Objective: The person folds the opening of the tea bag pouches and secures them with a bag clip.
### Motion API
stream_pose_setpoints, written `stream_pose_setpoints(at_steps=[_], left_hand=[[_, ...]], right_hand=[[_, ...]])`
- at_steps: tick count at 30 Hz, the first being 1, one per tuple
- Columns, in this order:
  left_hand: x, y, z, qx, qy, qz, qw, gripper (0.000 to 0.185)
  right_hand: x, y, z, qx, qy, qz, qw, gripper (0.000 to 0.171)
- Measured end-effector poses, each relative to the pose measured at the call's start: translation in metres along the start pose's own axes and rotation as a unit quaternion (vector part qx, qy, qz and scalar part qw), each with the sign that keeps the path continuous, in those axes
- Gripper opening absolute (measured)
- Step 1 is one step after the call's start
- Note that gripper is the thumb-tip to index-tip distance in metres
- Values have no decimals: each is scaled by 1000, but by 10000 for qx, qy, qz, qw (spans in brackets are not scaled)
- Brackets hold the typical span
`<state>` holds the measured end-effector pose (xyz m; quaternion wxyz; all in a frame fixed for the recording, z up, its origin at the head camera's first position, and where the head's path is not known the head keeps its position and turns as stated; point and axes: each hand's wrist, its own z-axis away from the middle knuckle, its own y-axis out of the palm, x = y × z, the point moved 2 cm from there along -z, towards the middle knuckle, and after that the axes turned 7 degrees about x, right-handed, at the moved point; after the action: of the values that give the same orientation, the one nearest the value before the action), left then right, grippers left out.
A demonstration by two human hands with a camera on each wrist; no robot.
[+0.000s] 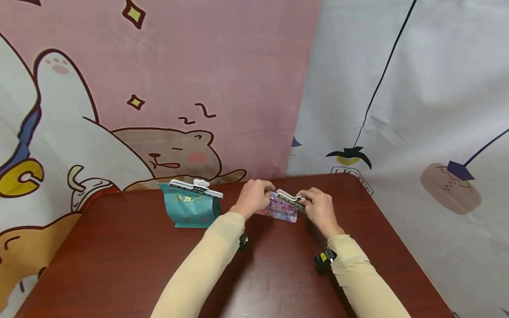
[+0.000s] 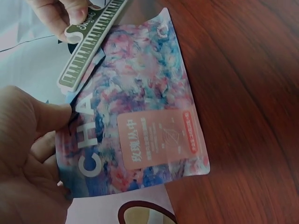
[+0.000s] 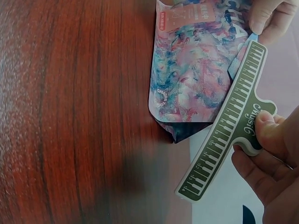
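A pink, blue and purple tea bag (image 2: 140,88) marked "CHA" stands on the table, its top edge folded over. My left hand (image 1: 256,195) pinches that folded top between thumb and fingers. In my right hand (image 1: 320,207) is a long bag clip (image 3: 226,123) with a piano-key pattern and the word "Music". Thumb and fingers of the right hand squeeze the clip's handle. The clip lies slanted along the bag's top edge, one end close to the left thumb (image 2: 56,114), the other sticking out past the bag's side.
On the left of the brown table (image 1: 131,256) stands a teal bag (image 1: 191,210) with a white piano-key clip (image 1: 196,189) across its top. A cartoon-printed cloth (image 1: 238,66) hangs behind the table, and a white one (image 1: 429,110) hangs at the right.
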<state>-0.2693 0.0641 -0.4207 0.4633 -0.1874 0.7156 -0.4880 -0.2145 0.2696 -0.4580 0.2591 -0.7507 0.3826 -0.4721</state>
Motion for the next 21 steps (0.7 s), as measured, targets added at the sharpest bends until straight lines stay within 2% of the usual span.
stream_pose_setpoints(at_steps=[5, 21], left_hand=[[5, -2, 3, -131, 11, -44, 9999, 13], [9, -7, 2, -322, -169, -226, 9991, 12]], right_hand=[[1, 0, 1, 66, -6, -32, 10000, 17], [2, 1, 3, -55, 44, 44, 10000, 17]])
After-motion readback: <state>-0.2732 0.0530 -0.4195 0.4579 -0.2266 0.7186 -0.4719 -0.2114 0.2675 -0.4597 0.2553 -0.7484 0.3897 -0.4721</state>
